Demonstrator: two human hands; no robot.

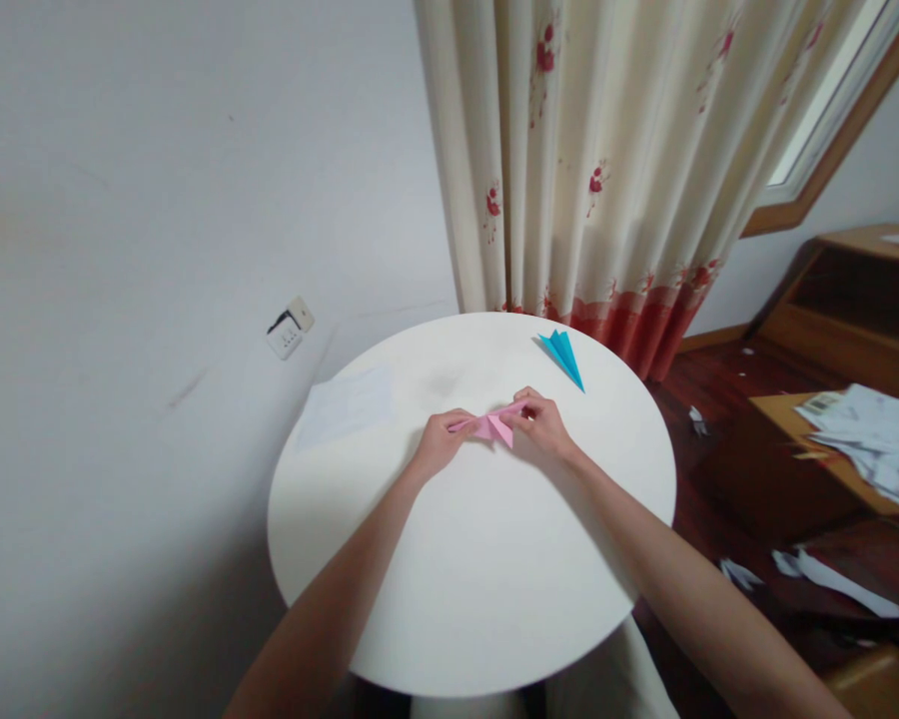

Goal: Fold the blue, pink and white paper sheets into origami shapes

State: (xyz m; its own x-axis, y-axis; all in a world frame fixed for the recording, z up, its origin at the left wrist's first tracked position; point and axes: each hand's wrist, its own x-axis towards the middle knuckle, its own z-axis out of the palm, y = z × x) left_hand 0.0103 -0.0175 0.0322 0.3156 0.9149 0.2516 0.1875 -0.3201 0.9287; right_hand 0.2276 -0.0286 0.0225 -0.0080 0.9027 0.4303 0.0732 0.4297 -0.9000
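Note:
Between my two hands is a folded piece of pink paper [495,427], with creased flaps that point down toward me. My left hand [445,437] pinches its left end between thumb and fingers. At the other end, my right hand [540,423] grips the upper right part, fingers curled round it. Both hands are low over the white round table [486,579]. Beyond my right hand lies a blue paper plane [564,358], its tip pointing toward the lower right.
White sheets [346,407] lie at the table's left edge, beside the wall with a socket [286,338]. A flowered curtain [599,200] hangs behind the table. To the right, a pile of papers [876,439] rests on a box, and paper scraps [831,579] litter the floor.

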